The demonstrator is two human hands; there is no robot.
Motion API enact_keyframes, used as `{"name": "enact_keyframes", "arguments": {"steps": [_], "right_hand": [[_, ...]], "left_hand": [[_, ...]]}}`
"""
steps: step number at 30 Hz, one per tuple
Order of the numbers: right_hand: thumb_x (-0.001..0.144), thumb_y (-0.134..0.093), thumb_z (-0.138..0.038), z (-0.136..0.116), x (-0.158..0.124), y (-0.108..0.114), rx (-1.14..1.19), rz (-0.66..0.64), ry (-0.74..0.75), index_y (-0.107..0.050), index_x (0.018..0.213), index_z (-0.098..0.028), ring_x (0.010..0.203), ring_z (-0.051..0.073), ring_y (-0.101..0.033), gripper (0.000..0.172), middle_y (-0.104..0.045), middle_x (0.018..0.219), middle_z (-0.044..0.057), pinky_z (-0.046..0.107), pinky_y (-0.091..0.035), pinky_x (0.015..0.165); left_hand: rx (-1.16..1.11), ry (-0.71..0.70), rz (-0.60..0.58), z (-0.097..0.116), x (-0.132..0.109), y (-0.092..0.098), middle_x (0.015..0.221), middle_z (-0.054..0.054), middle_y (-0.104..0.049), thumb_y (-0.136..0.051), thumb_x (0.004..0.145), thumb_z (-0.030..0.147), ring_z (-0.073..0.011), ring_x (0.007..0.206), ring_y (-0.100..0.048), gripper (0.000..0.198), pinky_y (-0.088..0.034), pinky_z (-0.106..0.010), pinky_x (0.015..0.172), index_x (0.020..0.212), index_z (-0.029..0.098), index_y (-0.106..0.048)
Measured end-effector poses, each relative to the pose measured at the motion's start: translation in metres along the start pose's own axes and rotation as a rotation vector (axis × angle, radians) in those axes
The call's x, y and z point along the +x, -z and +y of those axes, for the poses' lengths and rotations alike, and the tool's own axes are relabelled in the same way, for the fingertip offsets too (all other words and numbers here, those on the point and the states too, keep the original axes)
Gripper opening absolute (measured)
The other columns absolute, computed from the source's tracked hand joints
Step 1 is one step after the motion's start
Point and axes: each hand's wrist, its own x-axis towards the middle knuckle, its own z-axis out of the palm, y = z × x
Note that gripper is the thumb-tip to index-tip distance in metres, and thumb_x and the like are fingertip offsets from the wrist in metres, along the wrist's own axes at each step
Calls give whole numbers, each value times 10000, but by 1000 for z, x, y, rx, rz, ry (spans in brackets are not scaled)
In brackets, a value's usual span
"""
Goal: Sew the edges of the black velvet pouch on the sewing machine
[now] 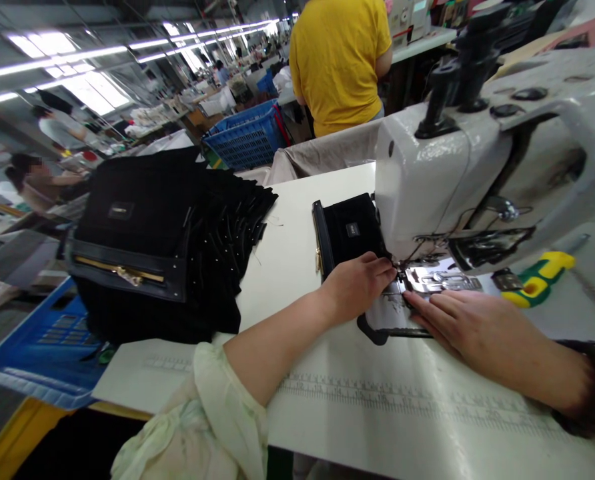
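Note:
A black bag piece [350, 230] with a gold zipper lies on the white table [377, 413] under the head of a white sewing machine [477, 173]. My left hand [357, 283] rests on this piece just left of the needle, fingers curled and pressed down on the fabric. My right hand [467, 327] lies flat with fingers stretched out, fingertips on the piece beside the metal needle plate [440, 280].
A tall stack of black bag pieces [167, 240] stands at the table's left end, over a blue crate [42, 347]. A yellow-green tool [540, 280] lies right of the machine. A person in a yellow shirt [340, 60] works behind; a blue basket [247, 137] beside them.

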Motion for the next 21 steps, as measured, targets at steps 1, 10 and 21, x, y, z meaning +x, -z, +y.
{"name": "enact_keyframes", "arguments": {"steps": [1,10,21], "right_hand": [[980,-290,-236,0,0,0,0,2,1,-649,1007,-81,524,157,-511,392,-553,608,22,329,-255,519],[985,-287,-260,2,-2,0,-6,-9,2,-652,1024,-91,536,153,-513,404,-574,611,24,325,-258,527],[975,-312,-240,5,-3,8,77,-40,-38,-597,1092,-68,537,156,-556,353,-612,646,27,298,-316,487]], "left_hand": [[-4,12,-9,1,0,1,1180,-26,-632,-379,948,170,-157,1031,-564,309,-464,-234,847,1188,154,-575],[-85,-77,-169,7,-5,34,1089,-80,-673,-450,886,80,-149,1054,-583,254,-425,-228,949,1070,81,-625],[23,-19,-61,19,-18,19,1272,-14,-599,-372,975,347,-116,1154,-533,361,-359,-225,1000,1240,171,-543]]}}
